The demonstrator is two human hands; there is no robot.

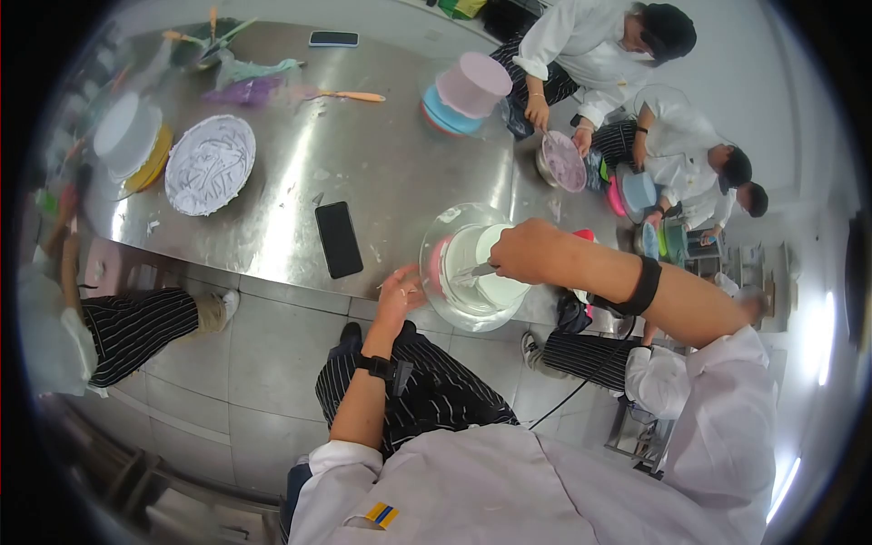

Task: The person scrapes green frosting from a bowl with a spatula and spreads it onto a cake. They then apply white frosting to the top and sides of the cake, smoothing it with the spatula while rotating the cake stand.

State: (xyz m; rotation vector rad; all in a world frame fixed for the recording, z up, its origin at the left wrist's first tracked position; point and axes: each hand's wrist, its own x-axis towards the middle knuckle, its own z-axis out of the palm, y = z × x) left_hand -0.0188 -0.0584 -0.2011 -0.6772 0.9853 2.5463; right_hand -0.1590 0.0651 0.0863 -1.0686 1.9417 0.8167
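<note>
A round cake covered in pale greenish-white cream [498, 283] stands on a clear turntable [446, 226] at the table's front edge. My right hand [527, 252] reaches over it, fingers closed around the handle of a palette knife. Its blade [466, 275], smeared with cream, lies against the cake's left side. Beside the turntable's left rim is my left hand [398, 292], fingers apart and nothing held, fingertips right at the rim. Something pink [438, 259] shows through the clear plate.
On the steel table [391, 173] lie a black phone [339, 239], a bowl of whitish cream [211, 164], an orange-handled spatula [352, 95] and another phone [334, 39]. A lilac cake [474, 84] stands at the back. Several people work nearby, one with a bowl of lilac cream [563, 163].
</note>
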